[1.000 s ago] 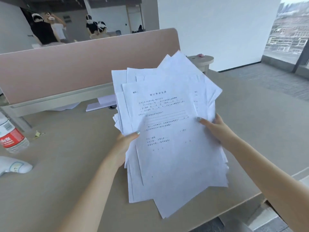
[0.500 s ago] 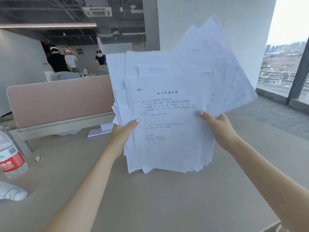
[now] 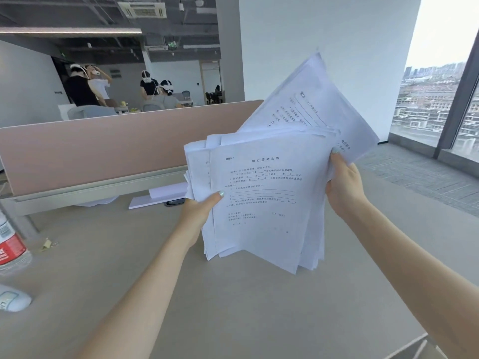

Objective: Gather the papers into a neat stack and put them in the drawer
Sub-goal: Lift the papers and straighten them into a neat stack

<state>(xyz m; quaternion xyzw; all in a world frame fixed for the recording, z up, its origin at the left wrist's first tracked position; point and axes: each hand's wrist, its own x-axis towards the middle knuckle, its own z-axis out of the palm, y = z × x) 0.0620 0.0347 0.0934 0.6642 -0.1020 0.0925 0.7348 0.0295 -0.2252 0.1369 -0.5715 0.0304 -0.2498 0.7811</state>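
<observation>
A thick, uneven pile of white printed papers (image 3: 261,200) stands upright, its lower edge touching or just above the beige desk (image 3: 233,307). My left hand (image 3: 199,211) grips the pile's left edge, thumb on the front sheet. My right hand (image 3: 342,187) grips the right edge. Some sheets (image 3: 318,104) fan out tilted at the upper right, behind the rest. No drawer is in view.
A pink partition (image 3: 103,146) runs along the desk's far side, with a white stand base (image 3: 158,198) below it. A water bottle (image 3: 10,244) and a white object (image 3: 13,301) sit at the left edge. People stand far behind. Windows are at right.
The papers went from lying flat to being lifted upright, then lowered toward the desk. The top sheets have drawn closer together, with one bunch still fanned out at the upper right.
</observation>
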